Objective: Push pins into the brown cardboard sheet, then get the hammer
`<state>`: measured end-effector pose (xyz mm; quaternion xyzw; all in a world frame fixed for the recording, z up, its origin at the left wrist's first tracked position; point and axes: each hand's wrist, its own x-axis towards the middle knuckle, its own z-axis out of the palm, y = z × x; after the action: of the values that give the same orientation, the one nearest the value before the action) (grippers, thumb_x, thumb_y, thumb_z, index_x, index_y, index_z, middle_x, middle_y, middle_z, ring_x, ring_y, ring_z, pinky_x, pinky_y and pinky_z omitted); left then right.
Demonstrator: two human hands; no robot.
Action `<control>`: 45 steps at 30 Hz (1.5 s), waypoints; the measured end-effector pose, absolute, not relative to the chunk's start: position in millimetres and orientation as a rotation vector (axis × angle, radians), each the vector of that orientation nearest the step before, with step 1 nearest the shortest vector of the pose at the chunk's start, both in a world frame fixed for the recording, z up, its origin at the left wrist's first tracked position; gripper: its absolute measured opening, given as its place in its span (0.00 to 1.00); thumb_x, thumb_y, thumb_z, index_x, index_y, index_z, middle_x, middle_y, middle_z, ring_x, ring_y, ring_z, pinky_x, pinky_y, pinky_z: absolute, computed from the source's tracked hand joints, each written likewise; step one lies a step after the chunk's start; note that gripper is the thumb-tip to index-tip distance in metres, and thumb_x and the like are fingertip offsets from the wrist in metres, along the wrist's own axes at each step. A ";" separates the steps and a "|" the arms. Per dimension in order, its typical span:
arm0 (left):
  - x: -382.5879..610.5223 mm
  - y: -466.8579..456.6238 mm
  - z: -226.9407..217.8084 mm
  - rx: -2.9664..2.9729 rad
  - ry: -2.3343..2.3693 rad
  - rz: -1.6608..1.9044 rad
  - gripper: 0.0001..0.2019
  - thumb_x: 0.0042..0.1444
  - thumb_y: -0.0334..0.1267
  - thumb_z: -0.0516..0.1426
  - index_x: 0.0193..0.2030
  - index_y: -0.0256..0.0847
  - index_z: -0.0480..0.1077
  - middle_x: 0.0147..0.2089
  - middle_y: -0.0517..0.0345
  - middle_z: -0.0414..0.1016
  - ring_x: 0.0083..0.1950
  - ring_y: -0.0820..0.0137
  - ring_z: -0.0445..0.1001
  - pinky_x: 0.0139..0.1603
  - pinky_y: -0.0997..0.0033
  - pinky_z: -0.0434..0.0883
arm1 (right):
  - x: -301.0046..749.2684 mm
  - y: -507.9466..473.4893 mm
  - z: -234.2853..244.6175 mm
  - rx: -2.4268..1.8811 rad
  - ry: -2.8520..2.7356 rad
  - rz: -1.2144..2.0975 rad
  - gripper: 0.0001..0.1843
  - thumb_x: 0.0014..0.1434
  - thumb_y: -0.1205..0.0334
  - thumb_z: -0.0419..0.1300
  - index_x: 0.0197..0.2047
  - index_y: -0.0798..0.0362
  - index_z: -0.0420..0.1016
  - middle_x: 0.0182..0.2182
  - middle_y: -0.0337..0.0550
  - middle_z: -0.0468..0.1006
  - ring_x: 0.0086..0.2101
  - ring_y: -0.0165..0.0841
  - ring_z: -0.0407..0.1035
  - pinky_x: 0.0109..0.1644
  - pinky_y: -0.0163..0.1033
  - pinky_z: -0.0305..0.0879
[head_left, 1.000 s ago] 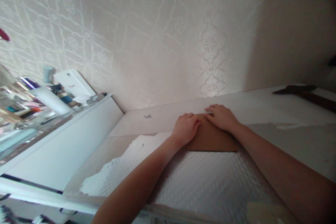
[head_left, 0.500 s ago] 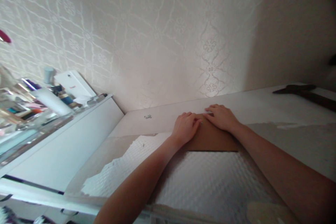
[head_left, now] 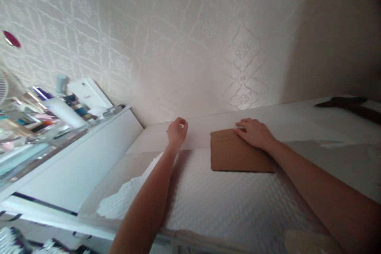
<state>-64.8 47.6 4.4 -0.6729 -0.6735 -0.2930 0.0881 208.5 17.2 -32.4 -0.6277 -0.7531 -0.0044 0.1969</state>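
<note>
A brown board (head_left: 238, 156) with a patch of small holes lies flat on the white bubble-textured sheet (head_left: 226, 202), close to the wall. My right hand (head_left: 253, 133) rests palm down on the board's far right corner with its fingers spread. My left hand (head_left: 177, 130) is off the board, to its left on the white surface (head_left: 196, 137). Its fingertips are pinched together on the spot where a small metal piece lay, and that piece is mostly hidden under them.
A dark tool with a long handle (head_left: 348, 104) lies at the far right by the wall. A lower white shelf (head_left: 74, 154) on the left carries bottles, tubes and a white box (head_left: 87, 93). Patterned wallpaper (head_left: 190, 47) rises straight behind the surface.
My left hand has left the board and moved left to the small metal piece, closing its fingers there. The board's holes now show. My right hand stays put.
</note>
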 end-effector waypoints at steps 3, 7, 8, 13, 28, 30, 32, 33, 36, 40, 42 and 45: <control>-94.4 54.5 2.3 -1.757 -2.214 -0.866 0.07 0.54 0.38 0.52 0.38 0.43 0.68 0.38 0.60 0.74 0.41 0.68 0.72 0.40 0.71 0.64 | 209.0 18.0 -33.3 -1.748 -2.111 -0.016 0.23 0.58 0.51 0.46 0.48 0.54 0.71 0.49 0.50 0.68 0.48 0.42 0.61 0.50 0.46 0.57; -119.2 55.8 -3.4 -1.533 -2.431 -0.848 0.08 0.52 0.36 0.51 0.38 0.45 0.69 0.40 0.57 0.75 0.45 0.64 0.71 0.41 0.67 0.65 | 209.2 18.2 -33.3 -1.759 -2.120 -0.024 0.23 0.58 0.51 0.45 0.48 0.55 0.71 0.49 0.50 0.68 0.48 0.42 0.61 0.50 0.46 0.57; -122.2 55.5 -4.4 -1.510 -2.465 -0.839 0.08 0.52 0.35 0.51 0.38 0.45 0.70 0.41 0.56 0.74 0.45 0.63 0.71 0.41 0.65 0.65 | 209.1 18.1 -33.1 -1.761 -2.124 -0.023 0.24 0.58 0.51 0.45 0.48 0.55 0.71 0.50 0.50 0.68 0.48 0.42 0.61 0.50 0.46 0.57; -125.7 54.1 -5.9 -1.497 -2.519 -0.812 0.10 0.52 0.37 0.52 0.39 0.45 0.72 0.42 0.53 0.74 0.46 0.59 0.70 0.41 0.61 0.66 | 208.6 17.6 -32.5 -1.766 -2.124 -0.017 0.24 0.58 0.51 0.45 0.49 0.54 0.70 0.50 0.50 0.67 0.48 0.43 0.61 0.49 0.46 0.58; -124.4 57.1 -7.7 -1.531 -2.586 -0.688 0.14 0.53 0.32 0.50 0.43 0.47 0.73 0.46 0.54 0.73 0.49 0.59 0.68 0.46 0.58 0.65 | 208.3 16.1 -31.7 -1.760 -2.121 -0.009 0.24 0.58 0.51 0.45 0.49 0.55 0.70 0.50 0.49 0.68 0.47 0.42 0.62 0.49 0.46 0.58; -124.5 57.8 -8.3 -1.528 -2.591 -0.672 0.15 0.53 0.32 0.49 0.43 0.47 0.73 0.46 0.54 0.73 0.49 0.59 0.68 0.47 0.58 0.65 | 208.4 16.2 -32.1 -1.760 -2.121 -0.005 0.24 0.58 0.51 0.45 0.49 0.55 0.70 0.50 0.50 0.67 0.47 0.42 0.61 0.50 0.46 0.57; -124.9 58.3 -8.9 -1.528 -2.593 -0.657 0.15 0.53 0.32 0.49 0.43 0.47 0.73 0.46 0.54 0.73 0.49 0.59 0.68 0.47 0.58 0.65 | 208.4 16.5 -32.5 -1.763 -2.122 -0.003 0.24 0.58 0.51 0.45 0.49 0.55 0.70 0.50 0.50 0.67 0.47 0.42 0.61 0.50 0.46 0.57; -125.2 58.4 -9.1 -1.528 -2.593 -0.651 0.15 0.53 0.32 0.49 0.43 0.47 0.73 0.46 0.54 0.73 0.49 0.58 0.68 0.47 0.58 0.65 | 208.4 16.6 -32.8 -1.764 -2.123 -0.002 0.24 0.58 0.51 0.45 0.49 0.55 0.70 0.50 0.50 0.67 0.47 0.42 0.61 0.50 0.46 0.57; -125.8 58.5 -9.3 -1.537 -2.587 -0.638 0.15 0.53 0.32 0.50 0.43 0.47 0.73 0.46 0.54 0.73 0.50 0.59 0.68 0.47 0.58 0.65 | 208.4 16.9 -33.1 -1.766 -2.122 -0.006 0.24 0.58 0.51 0.45 0.49 0.55 0.70 0.50 0.50 0.67 0.47 0.42 0.61 0.50 0.45 0.57; -125.6 59.1 -9.1 -1.542 -2.581 -0.631 0.15 0.53 0.32 0.50 0.43 0.48 0.73 0.46 0.54 0.73 0.50 0.59 0.68 0.47 0.58 0.65 | 208.0 17.2 -32.8 -1.765 -2.120 -0.007 0.24 0.58 0.51 0.45 0.49 0.55 0.70 0.50 0.50 0.67 0.47 0.42 0.61 0.50 0.46 0.57; -125.2 59.3 -9.3 -1.543 -2.578 -0.632 0.15 0.53 0.32 0.49 0.43 0.48 0.73 0.46 0.54 0.73 0.49 0.58 0.68 0.46 0.57 0.65 | 208.0 17.5 -32.7 -1.766 -2.120 -0.007 0.24 0.58 0.51 0.45 0.49 0.55 0.70 0.50 0.50 0.67 0.47 0.42 0.61 0.50 0.46 0.57; -124.8 58.5 -9.7 -1.547 -2.568 -0.639 0.15 0.53 0.32 0.49 0.43 0.48 0.73 0.46 0.54 0.73 0.49 0.58 0.68 0.46 0.57 0.65 | 208.4 18.0 -32.8 -1.770 -2.122 -0.002 0.24 0.58 0.51 0.45 0.49 0.54 0.70 0.50 0.50 0.67 0.48 0.42 0.61 0.50 0.46 0.57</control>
<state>-124.8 58.5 -9.7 -0.5042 -0.8372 -0.2082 0.0383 208.4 18.0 -32.8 -0.6292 -0.7542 -0.0008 0.1877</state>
